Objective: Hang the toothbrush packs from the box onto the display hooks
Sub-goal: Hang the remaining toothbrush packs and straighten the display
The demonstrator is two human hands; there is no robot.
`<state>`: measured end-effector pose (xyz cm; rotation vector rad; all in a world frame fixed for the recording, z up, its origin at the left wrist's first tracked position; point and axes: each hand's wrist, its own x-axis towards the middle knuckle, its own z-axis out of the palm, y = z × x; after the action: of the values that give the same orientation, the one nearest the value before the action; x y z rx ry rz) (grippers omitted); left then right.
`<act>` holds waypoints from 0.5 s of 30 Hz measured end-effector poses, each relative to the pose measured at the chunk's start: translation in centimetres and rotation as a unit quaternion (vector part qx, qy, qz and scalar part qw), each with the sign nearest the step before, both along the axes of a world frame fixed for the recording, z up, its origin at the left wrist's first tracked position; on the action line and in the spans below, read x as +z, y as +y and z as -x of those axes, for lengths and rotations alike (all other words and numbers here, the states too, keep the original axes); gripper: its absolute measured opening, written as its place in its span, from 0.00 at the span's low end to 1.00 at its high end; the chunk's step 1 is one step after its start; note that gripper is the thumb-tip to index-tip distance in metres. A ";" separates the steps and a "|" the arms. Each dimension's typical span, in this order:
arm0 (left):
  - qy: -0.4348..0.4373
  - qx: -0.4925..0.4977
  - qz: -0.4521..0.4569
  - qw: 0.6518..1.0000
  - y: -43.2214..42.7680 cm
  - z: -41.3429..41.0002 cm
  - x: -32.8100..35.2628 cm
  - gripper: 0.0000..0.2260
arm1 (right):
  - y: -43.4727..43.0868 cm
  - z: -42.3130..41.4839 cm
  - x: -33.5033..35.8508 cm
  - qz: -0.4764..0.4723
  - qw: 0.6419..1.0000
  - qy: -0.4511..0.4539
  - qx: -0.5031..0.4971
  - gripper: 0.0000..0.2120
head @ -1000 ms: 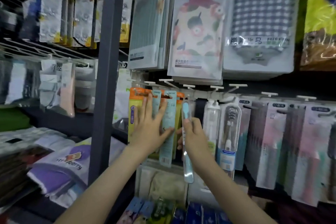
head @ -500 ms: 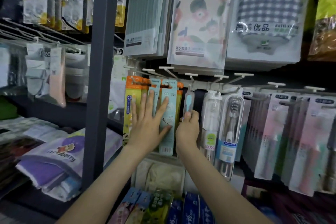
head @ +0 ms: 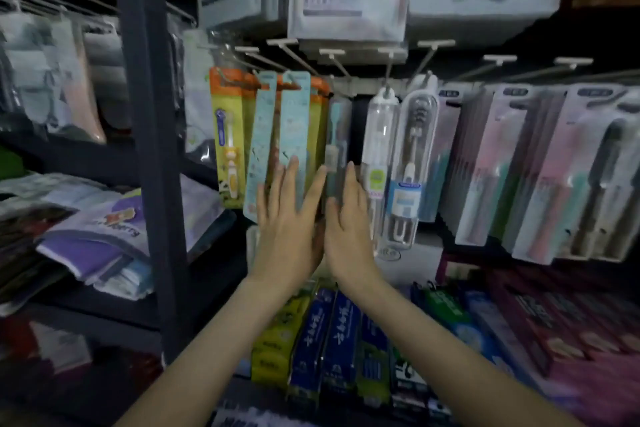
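Both hands are spread flat with nothing gripped: the left hand (head: 289,236) presses its fingers against the pale blue toothbrush packs (head: 294,139) hanging from the display hooks (head: 332,54). The right hand (head: 346,229) lies beside it, seemingly touching a clear toothbrush pack (head: 337,135) hanging just right of them, though blur obscures contact.

Slim clear toothbrush pack (head: 336,142), teal brush inside, hung upright on hook (head: 335,63) beside light-blue packs (head: 293,135).
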<state>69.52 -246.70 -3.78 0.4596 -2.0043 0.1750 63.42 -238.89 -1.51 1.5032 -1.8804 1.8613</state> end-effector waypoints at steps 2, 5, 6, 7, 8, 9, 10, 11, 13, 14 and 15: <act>-0.011 -0.047 -0.027 0.998 3.6 0.2 -1.8 0.27 | 4.8 0.7 -2.2 -0.014 0.999 0.023 0.035 0.23; -0.050 -0.116 -0.066 0.990 10.2 0.7 -5.2 0.24 | 12.9 2.9 -6.2 -0.047 0.996 0.070 0.015 0.20; -0.067 -0.135 -0.075 0.986 12.6 1.0 -6.4 0.23 | 15.8 3.9 -7.6 -0.061 0.994 0.088 0.000 0.20; -0.084 -0.151 -0.085 0.981 15.2 1.6 -7.5 0.23 | 18.7 5.0 -9.0 -0.077 0.992 0.102 -0.014 0.21; -0.100 -0.165 -0.094 0.977 17.9 2.2 -8.6 0.23 | 21.8 6.2 -10.5 -0.095 0.989 0.109 -0.026 0.20; -0.116 -0.179 -0.102 0.972 20.7 3.0 -9.8 0.22 | 24.9 7.4 -12.1 -0.117 0.987 0.104 -0.036 0.20; -0.133 -0.197 -0.109 0.965 23.6 3.9 -11.1 0.22 | 28.2 8.7 -13.8 -0.139 0.984 0.096 -0.048 0.20; -0.152 -0.220 -0.118 0.956 26.7 4.9 -12.6 0.22 | 31.6 10.1 -15.8 -0.163 0.980 0.090 -0.065 0.21; -0.191 -0.265 -0.144 0.934 33.1 7.0 -15.8 0.22 | 38.4 13.0 -20.6 -0.227 0.965 0.070 -0.106 0.21; -0.216 -0.283 -0.157 0.921 36.3 8.0 -17.8 0.22 | 42.2 14.4 -23.5 -0.271 0.952 0.052 -0.130 0.22; -0.249 -0.300 -0.171 0.905 39.3 9.0 -20.1 0.22 | 45.9 15.6 -26.8 -0.319 0.935 0.030 -0.151 0.23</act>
<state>60.55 -207.42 -23.90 -0.0208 -2.5965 -0.4990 47.77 -192.97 -28.28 1.2644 -2.6552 1.1089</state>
